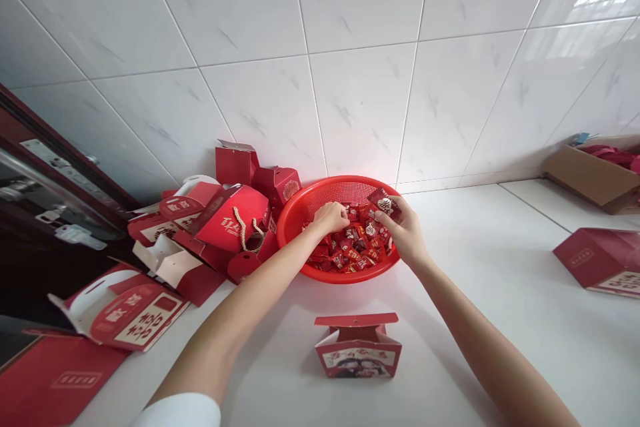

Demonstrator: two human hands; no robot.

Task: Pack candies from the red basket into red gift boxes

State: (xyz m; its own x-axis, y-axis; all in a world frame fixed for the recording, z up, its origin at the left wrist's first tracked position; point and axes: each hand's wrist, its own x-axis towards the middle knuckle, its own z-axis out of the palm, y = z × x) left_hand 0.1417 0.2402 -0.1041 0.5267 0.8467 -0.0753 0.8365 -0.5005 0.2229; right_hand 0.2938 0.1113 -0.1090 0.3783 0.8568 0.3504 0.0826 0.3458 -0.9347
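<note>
A red plastic basket (345, 278) with perforated sides holds many small red wrapped candies (353, 253). My left hand (330, 218) is over the left part of the basket, fingers curled down at the candies; what they grip, if anything, is hidden. At the basket's right rim my right hand (407, 233) pinches a dark red candy packet (384, 203) with a round pale print between thumb and fingers. In front of the basket, a small red gift box (359, 355) stands upright with its top open, and neither hand touches it.
Several red gift boxes (227, 217) are heaped to the left, some with rope handles, and one lidded box (145, 317) lies nearer me. On the right are another red box (600, 260) and a brown carton (590, 177) with red items. A tiled wall (360, 107) rises behind.
</note>
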